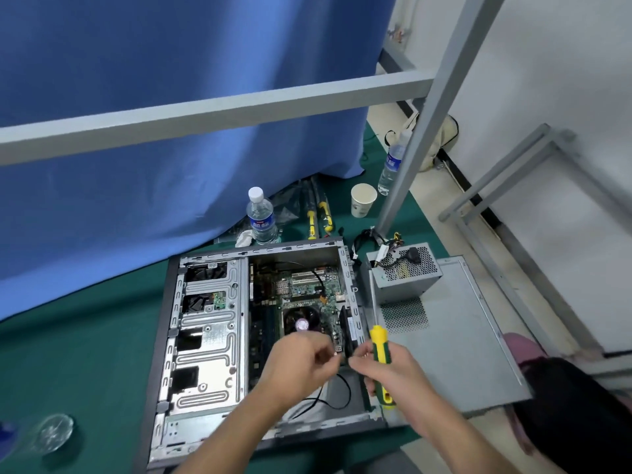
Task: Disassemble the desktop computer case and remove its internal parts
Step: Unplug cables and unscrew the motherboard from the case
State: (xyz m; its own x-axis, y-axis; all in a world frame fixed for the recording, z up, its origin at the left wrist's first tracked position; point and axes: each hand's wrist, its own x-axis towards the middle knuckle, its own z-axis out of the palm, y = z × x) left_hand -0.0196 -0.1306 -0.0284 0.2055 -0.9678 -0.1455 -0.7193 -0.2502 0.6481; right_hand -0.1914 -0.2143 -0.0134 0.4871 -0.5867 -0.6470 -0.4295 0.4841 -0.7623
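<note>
The open computer case lies flat on green cloth, its motherboard and round CPU cooler exposed. My left hand hovers over the board's near edge and pinches a small silvery piece, probably a screw, between its fingertips. My right hand grips a yellow and green screwdriver, shaft pointing up and away, and its fingertips meet the left hand's. The removed power supply sits on the detached side panel to the right.
Two water bottles, a paper cup and two more screwdrivers stand behind the case. A grey metal frame crosses overhead, with a blue curtain behind. A glass dish sits front left.
</note>
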